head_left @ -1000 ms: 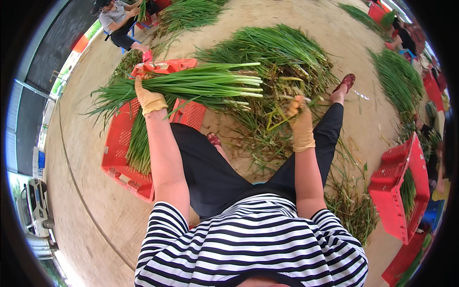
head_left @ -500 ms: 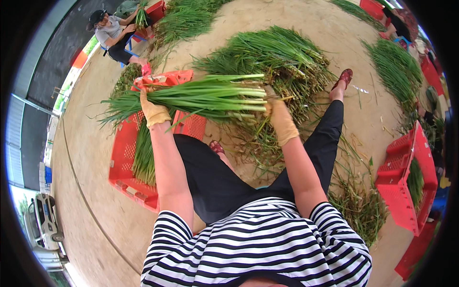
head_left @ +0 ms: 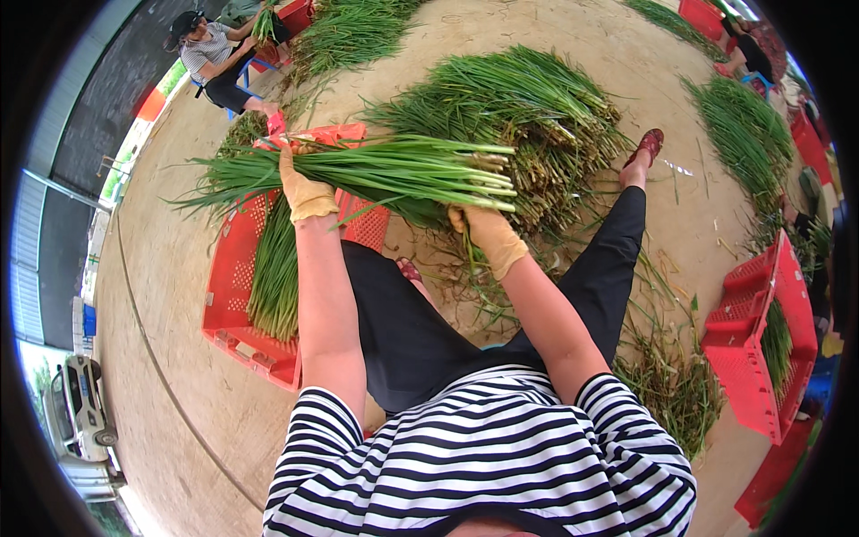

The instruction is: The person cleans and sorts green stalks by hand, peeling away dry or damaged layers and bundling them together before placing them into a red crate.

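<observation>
My left hand [head_left: 304,191], in a tan glove, is closed round a thick bunch of garlic chives [head_left: 403,170]. The bunch lies level, its green leaf tips pointing left and its pale stem ends right. Just below those stem ends is my right hand [head_left: 489,234], also gloved, with its fingers pinched together. A few loose leaves [head_left: 472,255] hang from these fingertips. Under the bunch stands a red plastic crate [head_left: 234,277] with more chives [head_left: 276,282] lying inside. A big heap of chives [head_left: 519,98] spreads on the floor ahead of me.
Plant scraps [head_left: 676,394] litter the floor by my right leg. Another red crate [head_left: 747,340] stands at the right. A person [head_left: 215,58] sits on a blue stool at the far left, near another chive pile [head_left: 353,36]. A car [head_left: 80,407] is parked at the left.
My right hand has come down and left, from beside the stem ends to below them. The left hand has shifted slightly right with the bunch, whose stem ends now show plainly.
</observation>
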### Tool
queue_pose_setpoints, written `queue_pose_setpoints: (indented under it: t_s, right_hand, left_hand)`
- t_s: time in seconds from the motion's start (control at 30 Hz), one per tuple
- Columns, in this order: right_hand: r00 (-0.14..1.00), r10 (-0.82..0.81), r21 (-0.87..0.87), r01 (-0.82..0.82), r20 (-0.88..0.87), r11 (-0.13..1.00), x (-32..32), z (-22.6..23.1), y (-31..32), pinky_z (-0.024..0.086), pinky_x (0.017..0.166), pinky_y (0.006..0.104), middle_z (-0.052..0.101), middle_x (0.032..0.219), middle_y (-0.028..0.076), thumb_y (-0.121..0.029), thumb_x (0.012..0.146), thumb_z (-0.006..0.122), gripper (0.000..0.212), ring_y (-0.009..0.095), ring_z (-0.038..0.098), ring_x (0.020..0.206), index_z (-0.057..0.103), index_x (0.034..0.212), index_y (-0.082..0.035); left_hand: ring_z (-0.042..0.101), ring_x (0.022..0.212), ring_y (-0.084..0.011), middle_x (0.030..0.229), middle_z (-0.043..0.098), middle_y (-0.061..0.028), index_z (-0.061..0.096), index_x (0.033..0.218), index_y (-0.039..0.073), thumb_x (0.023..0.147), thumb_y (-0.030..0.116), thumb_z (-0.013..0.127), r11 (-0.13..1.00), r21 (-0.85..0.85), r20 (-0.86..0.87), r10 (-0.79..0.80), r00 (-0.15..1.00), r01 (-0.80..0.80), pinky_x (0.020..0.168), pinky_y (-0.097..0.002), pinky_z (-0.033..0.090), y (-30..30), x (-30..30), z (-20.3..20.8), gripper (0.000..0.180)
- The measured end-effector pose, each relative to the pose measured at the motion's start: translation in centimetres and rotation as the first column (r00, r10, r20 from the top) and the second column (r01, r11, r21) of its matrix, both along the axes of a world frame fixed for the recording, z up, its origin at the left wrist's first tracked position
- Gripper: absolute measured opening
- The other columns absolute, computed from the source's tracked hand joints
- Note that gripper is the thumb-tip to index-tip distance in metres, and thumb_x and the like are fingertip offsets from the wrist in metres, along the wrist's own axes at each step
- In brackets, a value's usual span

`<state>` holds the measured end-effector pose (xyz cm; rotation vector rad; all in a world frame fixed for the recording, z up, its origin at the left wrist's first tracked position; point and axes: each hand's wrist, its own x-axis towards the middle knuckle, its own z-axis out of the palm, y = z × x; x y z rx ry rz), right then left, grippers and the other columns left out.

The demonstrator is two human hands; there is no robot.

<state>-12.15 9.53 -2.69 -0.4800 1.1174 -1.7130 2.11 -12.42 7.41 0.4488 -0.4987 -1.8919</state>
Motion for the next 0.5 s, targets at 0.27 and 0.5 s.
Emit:
queue_pose_setpoints:
  t_s: [0.27, 0.5]
  right_hand:
    - [0.894, -0.246, -0.095, 0.301, 0.375, 0.949, -4.7, -4.3, 6.6, 0.036, 0.047, 0.0213, 0.048, 0.063, -0.002, -0.018, 0.088, 0.046, 0.017, 0.008, 0.042, 0.053, 0.058, 0.092, -0.006]
    - [0.958, -0.035, 0.278, 0.117, -0.284, 0.954, 1.5, -0.4, -0.3, 0.034, 0.040, 0.0205, 0.056, 0.057, 0.001, -0.018, 0.079, 0.061, 0.015, 0.008, 0.046, 0.044, 0.065, 0.084, -0.005]
  left_hand:
    - [0.052, 0.065, -0.0160, 0.068, 0.053, -0.0016, 0.051, 0.072, 0.011, 0.085, 0.028, 0.050, 0.988, -0.034, 0.018, 0.153, 0.988, -0.152, 0.066, -0.0336, 0.047, -3.8, 3.4, -0.4, 0.021]
    - [0.055, 0.086, -0.0269, 0.094, 0.059, -0.0081, 0.056, 0.091, 0.009, 0.084, 0.031, 0.049, 0.981, -0.071, 0.045, 0.185, 0.982, -0.181, 0.081, -0.0465, 0.045, -3.8, 2.1, -1.0, 0.024]
